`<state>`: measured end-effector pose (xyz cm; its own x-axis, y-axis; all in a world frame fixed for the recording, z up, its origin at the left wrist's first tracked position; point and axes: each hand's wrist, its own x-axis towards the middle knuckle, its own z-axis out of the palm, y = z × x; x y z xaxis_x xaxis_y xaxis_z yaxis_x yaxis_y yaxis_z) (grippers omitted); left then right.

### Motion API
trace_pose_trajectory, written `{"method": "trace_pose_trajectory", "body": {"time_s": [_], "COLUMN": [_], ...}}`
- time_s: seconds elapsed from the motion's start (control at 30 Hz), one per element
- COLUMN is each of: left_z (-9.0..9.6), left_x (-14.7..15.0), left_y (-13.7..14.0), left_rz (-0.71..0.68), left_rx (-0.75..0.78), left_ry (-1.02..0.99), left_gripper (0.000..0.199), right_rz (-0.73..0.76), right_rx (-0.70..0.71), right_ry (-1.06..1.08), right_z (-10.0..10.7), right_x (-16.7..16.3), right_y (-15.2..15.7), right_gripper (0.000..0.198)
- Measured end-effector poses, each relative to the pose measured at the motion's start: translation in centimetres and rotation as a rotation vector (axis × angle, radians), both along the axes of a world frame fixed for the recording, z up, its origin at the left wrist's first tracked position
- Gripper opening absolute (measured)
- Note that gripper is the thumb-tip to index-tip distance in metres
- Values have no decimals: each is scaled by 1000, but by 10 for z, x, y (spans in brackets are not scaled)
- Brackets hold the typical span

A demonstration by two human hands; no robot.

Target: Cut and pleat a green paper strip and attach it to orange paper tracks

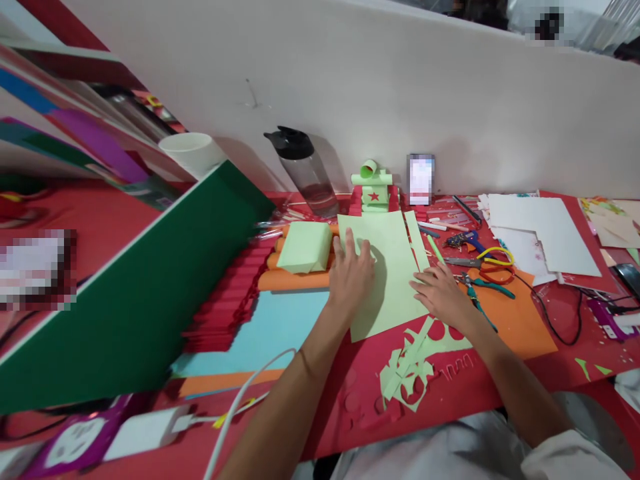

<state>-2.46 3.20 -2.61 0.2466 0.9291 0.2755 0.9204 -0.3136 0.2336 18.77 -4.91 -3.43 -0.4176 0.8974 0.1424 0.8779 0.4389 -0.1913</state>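
My left hand (352, 270) rests with spread fingers on the left part of a pale green paper sheet (383, 293). At the sheet's right edge lies my right hand (443, 293), fingers stretched out over the lower end of a narrow green paper strip (417, 237). A thin green stick (435, 249) meets its knuckles; I cannot tell if it touches them. Left of my left hand, a folded green paper block (305, 247) sits on orange paper rolls (293, 280). Behind the sheet stands a green paper model (374, 193) with a red star.
Green paper offcuts (410, 373) lie near the front edge. Scissors (487, 262), green-handled pliers (490, 287) and a glue gun (467, 241) are at right. A water bottle (313, 177) and a phone (421, 180) stand behind. A green board (125, 287) slants at left; a white cable (235, 407) crosses the front.
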Motion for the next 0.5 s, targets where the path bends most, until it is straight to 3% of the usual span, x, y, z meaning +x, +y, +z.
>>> {"method": "trace_pose_trajectory", "body": {"time_s": [0.13,0.3,0.4,0.5], "left_z": [8,11,15,26], "left_x": [0,-1,-4,-11], "left_y": [-1,2,4,5], "left_rz": [4,26,15,-27], "left_rx": [-39,-26,-94,-97], "left_ry": [16,14,39,-57], "left_gripper": [41,60,58,54], "right_rz": [-12,-5,-4,-13], "right_rx": [-18,-15,-10,-2], "right_ry": [24,25,37,97], "right_z": [0,-2,-5,-7], "right_x": [0,0,1,2], "right_y": [0,0,0,1], "right_gripper": [30,30,29,34]}}
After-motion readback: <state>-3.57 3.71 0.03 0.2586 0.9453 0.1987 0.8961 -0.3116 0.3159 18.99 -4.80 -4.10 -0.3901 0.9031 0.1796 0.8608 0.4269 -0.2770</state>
